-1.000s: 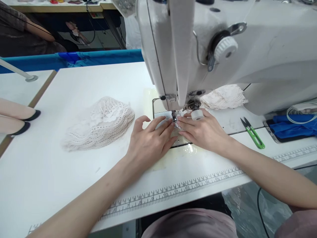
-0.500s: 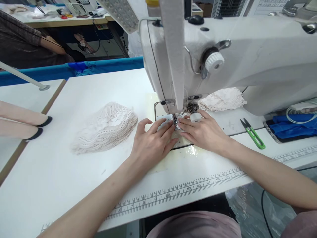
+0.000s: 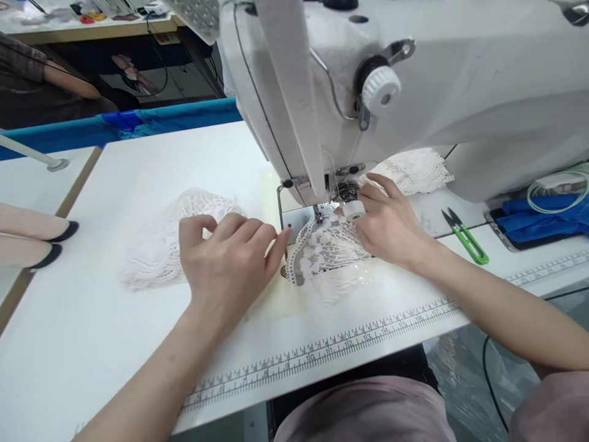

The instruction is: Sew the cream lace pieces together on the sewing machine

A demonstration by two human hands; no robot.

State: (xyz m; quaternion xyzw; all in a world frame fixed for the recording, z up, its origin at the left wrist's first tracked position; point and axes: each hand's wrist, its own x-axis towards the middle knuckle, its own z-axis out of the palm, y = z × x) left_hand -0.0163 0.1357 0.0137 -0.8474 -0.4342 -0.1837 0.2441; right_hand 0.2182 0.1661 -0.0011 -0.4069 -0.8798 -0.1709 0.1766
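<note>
A white lace piece [image 3: 322, 258] lies spread on the needle plate under the white sewing machine [image 3: 460, 86]. My right hand [image 3: 391, 230] rests on its far right part beside the presser foot [image 3: 318, 213], thumb and fingers closed on the lace; a white cap [image 3: 354, 210] sits on the thumb. My left hand [image 3: 230, 255] hovers left of the plate with fingers loosely bent and the thumb apart, holding nothing I can see. Its index fingertip touches the lace piece's left edge. Partly under that hand lies a pile of lace pieces [image 3: 156, 245].
Green thread snips [image 3: 464, 236] lie right of my right hand. Blue cloth [image 3: 547, 224] and a white cable sit at far right. More lace [image 3: 418, 169] lies behind the needle. A printed ruler [image 3: 322, 351] runs along the table's front edge. Another person [image 3: 27, 73] sits back left.
My left hand has drawn back leftward from the needle to over the lace pile. The lace piece now lies uncovered in front of the plate. My right hand stays beside the presser foot.
</note>
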